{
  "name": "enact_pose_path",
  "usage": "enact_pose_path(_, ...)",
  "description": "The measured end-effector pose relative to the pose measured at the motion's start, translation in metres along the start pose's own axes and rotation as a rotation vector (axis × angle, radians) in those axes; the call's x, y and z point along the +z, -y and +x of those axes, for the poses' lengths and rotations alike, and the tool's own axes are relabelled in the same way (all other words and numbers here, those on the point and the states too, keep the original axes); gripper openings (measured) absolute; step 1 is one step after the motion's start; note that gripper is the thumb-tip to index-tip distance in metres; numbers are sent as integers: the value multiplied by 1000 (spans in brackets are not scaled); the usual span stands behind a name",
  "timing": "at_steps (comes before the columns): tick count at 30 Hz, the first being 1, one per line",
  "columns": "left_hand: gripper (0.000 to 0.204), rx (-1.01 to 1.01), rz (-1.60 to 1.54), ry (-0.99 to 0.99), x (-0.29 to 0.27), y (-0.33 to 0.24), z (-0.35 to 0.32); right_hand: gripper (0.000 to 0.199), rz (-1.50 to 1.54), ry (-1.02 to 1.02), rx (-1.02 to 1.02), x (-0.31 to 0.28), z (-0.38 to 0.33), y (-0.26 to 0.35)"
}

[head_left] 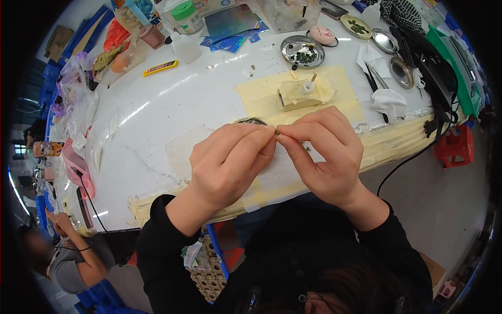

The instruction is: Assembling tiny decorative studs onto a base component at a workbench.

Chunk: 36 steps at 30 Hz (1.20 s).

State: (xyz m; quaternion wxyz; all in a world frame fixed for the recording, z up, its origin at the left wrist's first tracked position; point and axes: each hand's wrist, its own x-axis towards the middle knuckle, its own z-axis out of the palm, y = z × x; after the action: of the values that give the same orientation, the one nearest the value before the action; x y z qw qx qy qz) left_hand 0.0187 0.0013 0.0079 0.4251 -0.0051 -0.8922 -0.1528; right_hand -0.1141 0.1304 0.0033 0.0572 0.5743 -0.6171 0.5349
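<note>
My left hand (232,159) and my right hand (327,154) meet over the front part of the white table, fingertips pinched together. Between them is a tiny dark gold-coloured piece (276,132), too small to name. Both hands are closed on it. Partly hidden behind my left fingers lies a round metal dish (252,120). Just beyond my right hand, a small block wrapped in yellowish tape (298,99) carries a little white nozzle-like piece. It rests on a patch of cream tape (256,94) stuck to the table.
Farther back stands a round metal tray (292,46) with dark green bits. Tweezers (377,76) and a crumpled white cloth (389,103) lie at right. A white squeeze bottle (184,48) and a yellow box (160,68) are back left. Another person (78,256) sits at far left.
</note>
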Motion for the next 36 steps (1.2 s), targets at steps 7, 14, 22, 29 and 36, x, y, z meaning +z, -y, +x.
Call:
enact_pose_path(7,19,-28,-127,11,0,0,2,7,641,97,507,2,-8,-7)
enact_pose_path(14,19,-87,-44,55,1,-3,1,5,-46,-26,-32,4,-4,-5)
enact_pose_path(22,18,-103,-142,29,1,0,0,4,347,56,277,3,-7,-6)
enact_pose_path(29,18,-116,-218,50,-1,1,3,5,866,110,618,2,-7,-6)
enact_pose_path(36,19,-137,-136,93,1,1,1,7,93,50,134,3,-8,-5)
